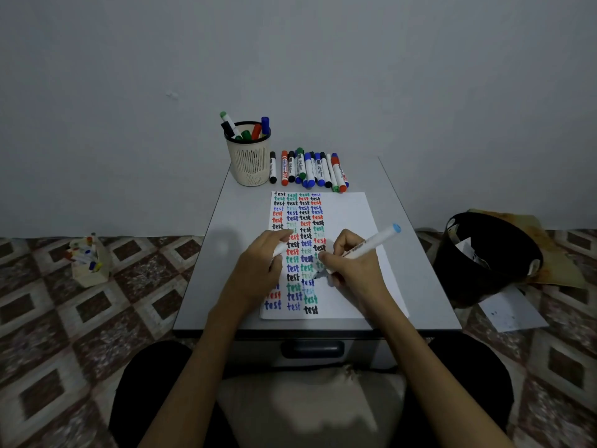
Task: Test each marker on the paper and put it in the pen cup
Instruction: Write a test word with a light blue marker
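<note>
Right hand (352, 263) pinched the marker (371, 242) tip-down mid-paper (352, 215), barrel slanting up-right; left hand (261, 263), on the paper's left columns, pinched a white piece (278, 250), probably its cap; beyond the paper's far edge lay the row of markers (310, 169), with the pen cup (250, 156) past its far-left corner, the way to it looking unobstructed.

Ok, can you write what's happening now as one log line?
right hand: marker tip on paper | left hand: holds white object | pen cup: partly filled

White marker (371, 245) tilted, tip on paper (350, 215); pen cup (250, 161) beyond.
</note>
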Demonstrator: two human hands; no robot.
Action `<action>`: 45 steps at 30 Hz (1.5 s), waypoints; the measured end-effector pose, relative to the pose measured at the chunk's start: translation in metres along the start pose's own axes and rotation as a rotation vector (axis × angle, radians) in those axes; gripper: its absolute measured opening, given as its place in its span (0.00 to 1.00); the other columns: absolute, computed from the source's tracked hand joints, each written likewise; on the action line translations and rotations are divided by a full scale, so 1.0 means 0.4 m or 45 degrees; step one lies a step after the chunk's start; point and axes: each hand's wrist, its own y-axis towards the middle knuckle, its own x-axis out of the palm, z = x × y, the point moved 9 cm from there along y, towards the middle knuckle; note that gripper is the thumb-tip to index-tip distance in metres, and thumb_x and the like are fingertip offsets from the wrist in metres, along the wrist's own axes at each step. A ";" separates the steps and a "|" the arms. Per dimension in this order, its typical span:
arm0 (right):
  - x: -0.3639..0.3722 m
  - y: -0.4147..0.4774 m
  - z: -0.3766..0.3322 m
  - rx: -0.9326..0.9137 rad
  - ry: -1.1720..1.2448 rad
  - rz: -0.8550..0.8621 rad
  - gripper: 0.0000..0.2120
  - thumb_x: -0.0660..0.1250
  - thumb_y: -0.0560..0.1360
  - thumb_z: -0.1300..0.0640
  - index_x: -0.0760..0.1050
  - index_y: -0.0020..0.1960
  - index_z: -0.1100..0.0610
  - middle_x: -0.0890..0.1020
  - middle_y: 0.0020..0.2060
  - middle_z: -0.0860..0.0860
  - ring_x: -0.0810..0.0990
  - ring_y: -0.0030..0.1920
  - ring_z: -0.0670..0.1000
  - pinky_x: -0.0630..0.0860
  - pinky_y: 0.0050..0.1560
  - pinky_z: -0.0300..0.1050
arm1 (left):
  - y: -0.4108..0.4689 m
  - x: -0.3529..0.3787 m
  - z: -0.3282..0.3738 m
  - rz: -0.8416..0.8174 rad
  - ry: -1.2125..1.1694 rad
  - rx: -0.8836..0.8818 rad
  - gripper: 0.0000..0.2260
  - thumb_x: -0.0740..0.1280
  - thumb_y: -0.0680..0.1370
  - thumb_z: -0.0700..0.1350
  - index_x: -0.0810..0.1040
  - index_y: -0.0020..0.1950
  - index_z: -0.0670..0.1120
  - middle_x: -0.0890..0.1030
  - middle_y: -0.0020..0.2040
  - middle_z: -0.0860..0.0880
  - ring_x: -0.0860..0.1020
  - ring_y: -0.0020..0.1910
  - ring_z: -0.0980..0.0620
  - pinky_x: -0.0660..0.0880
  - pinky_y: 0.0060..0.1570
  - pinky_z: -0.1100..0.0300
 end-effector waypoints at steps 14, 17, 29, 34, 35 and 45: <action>0.000 0.003 0.001 -0.048 -0.163 0.003 0.13 0.65 0.69 0.76 0.65 0.35 0.62 0.69 0.25 0.51 0.70 0.27 0.43 0.69 0.27 0.35 | 0.000 0.001 -0.012 -0.053 -0.042 -0.075 0.12 0.58 0.78 0.39 0.74 0.59 0.43 0.77 0.57 0.46 0.77 0.54 0.51 0.79 0.49 0.58; -0.001 0.003 0.002 -0.072 -0.203 0.006 0.13 0.66 0.68 0.74 0.64 0.35 0.63 0.67 0.28 0.57 0.67 0.30 0.50 0.67 0.28 0.38 | -0.001 0.003 -0.013 -0.066 -0.059 -0.095 0.13 0.57 0.77 0.42 0.75 0.59 0.44 0.77 0.56 0.46 0.78 0.53 0.51 0.79 0.49 0.54; 0.010 -0.003 -0.009 -0.115 -0.194 -0.025 0.11 0.66 0.67 0.69 0.63 0.34 0.63 0.66 0.29 0.57 0.65 0.29 0.46 0.66 0.29 0.36 | -0.001 -0.001 -0.013 -0.056 -0.088 -0.102 0.13 0.57 0.76 0.42 0.75 0.57 0.43 0.77 0.56 0.46 0.78 0.53 0.50 0.79 0.50 0.53; 0.012 -0.001 -0.005 -0.084 -0.183 -0.068 0.11 0.65 0.66 0.73 0.63 0.34 0.66 0.66 0.29 0.57 0.66 0.28 0.45 0.66 0.27 0.36 | 0.002 -0.002 -0.013 -0.054 -0.086 -0.101 0.13 0.57 0.76 0.42 0.76 0.57 0.42 0.78 0.55 0.46 0.77 0.53 0.51 0.78 0.50 0.57; 0.007 0.000 -0.006 -0.093 -0.169 -0.053 0.11 0.66 0.65 0.70 0.62 0.34 0.67 0.66 0.29 0.57 0.66 0.28 0.46 0.66 0.27 0.36 | 0.002 -0.002 -0.013 -0.053 -0.086 -0.101 0.13 0.57 0.76 0.42 0.76 0.57 0.42 0.78 0.55 0.46 0.77 0.53 0.51 0.77 0.50 0.58; 0.003 -0.014 -0.026 -0.174 -0.208 0.010 0.11 0.64 0.64 0.68 0.60 0.33 0.66 0.65 0.28 0.57 0.65 0.29 0.43 0.67 0.29 0.34 | -0.001 -0.003 -0.013 -0.038 -0.101 -0.082 0.11 0.58 0.77 0.42 0.75 0.56 0.44 0.77 0.55 0.47 0.77 0.51 0.54 0.76 0.49 0.63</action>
